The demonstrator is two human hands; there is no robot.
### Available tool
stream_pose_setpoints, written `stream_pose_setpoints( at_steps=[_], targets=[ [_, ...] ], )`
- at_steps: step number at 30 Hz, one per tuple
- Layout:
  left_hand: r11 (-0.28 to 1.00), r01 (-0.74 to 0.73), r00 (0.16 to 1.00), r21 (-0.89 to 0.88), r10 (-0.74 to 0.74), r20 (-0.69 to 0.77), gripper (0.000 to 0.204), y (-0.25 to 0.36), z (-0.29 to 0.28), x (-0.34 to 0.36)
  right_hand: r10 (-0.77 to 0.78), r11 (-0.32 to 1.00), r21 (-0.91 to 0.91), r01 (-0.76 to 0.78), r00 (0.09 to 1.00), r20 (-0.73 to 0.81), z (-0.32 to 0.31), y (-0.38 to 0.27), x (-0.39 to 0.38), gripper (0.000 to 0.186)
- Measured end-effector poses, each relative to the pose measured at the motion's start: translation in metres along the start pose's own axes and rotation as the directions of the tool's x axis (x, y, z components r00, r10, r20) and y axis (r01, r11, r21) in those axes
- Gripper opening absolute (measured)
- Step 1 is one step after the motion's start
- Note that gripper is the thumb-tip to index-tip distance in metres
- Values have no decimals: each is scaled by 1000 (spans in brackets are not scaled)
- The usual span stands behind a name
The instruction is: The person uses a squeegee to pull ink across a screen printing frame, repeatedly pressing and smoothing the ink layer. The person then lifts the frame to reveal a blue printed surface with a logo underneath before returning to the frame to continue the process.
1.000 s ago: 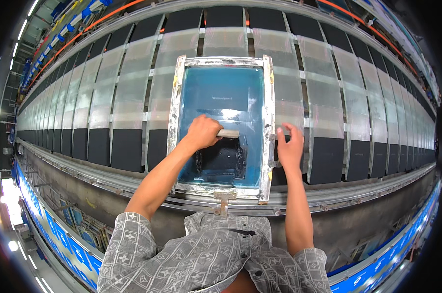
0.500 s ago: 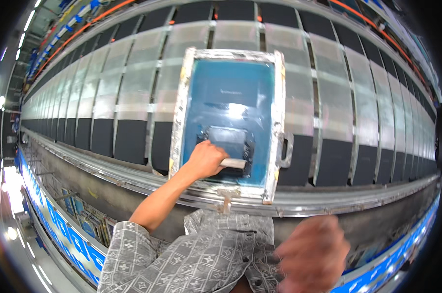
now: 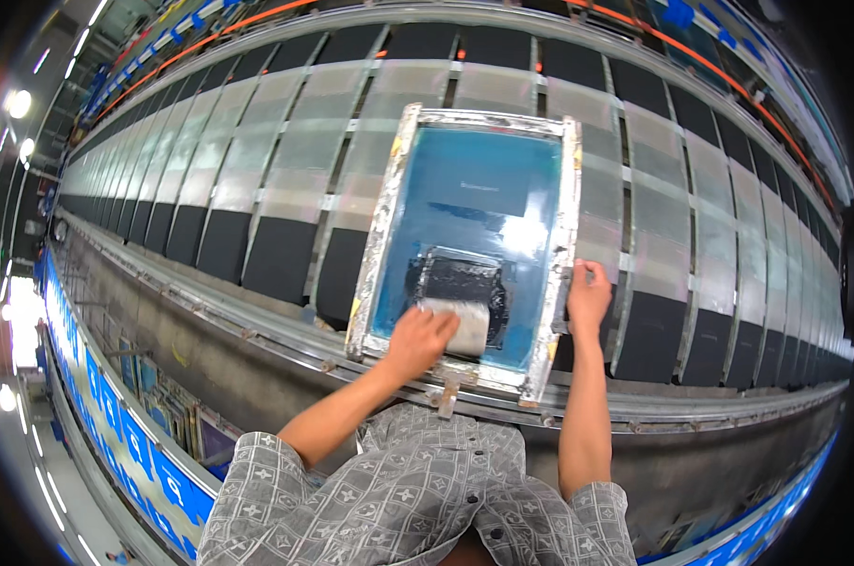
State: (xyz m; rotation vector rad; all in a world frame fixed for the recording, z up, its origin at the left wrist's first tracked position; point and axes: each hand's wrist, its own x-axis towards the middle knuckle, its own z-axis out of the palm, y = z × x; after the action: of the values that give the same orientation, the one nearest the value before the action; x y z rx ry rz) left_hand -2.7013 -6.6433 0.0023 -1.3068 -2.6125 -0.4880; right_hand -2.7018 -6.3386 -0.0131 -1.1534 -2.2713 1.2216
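Observation:
A screen printing frame (image 3: 570, 189) with a blue mesh lies in front of me over the long printing table. Near the frame's lower end, black ink (image 3: 460, 276) covers a rectangular patch of the mesh. My left hand (image 3: 425, 338) is closed on a pale, flat squeegee (image 3: 474, 325), which leans on the mesh over the near part of that patch. At the frame's right side, my right hand (image 3: 589, 291) has its fingers curled round the side handle, most of which it hides.
Black fabric panels (image 3: 648, 335) lie in a long row on pale boards (image 3: 648, 222) to both sides. A metal rail (image 3: 285, 340) runs along the table's near edge, with a small metal bracket (image 3: 448, 391) by the frame. Racked screens (image 3: 177, 415) stand below left.
My right hand has gone from low beside my body up to the frame's handle. The squeegee now shows its broad face, tilted differently in my left hand. The view has shifted.

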Motion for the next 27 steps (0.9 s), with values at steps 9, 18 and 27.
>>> stream_pose_setpoints(
  at_steps=[9,18,27],
  targets=[
    [995,99,977,28,-103,186,44,-91,-62,-60,-184,967,172,186,983,-24,109,-26,-65,23],
    [989,95,914,-112,-42,404,27,-177,-86,-47,-58,991,119,57,998,4,155,-60,-95,27],
    [999,33,921,-41,-14,389,17,-246,-57,42,-75,997,15,74,997,36,164,-54,-96,26]
  ],
)
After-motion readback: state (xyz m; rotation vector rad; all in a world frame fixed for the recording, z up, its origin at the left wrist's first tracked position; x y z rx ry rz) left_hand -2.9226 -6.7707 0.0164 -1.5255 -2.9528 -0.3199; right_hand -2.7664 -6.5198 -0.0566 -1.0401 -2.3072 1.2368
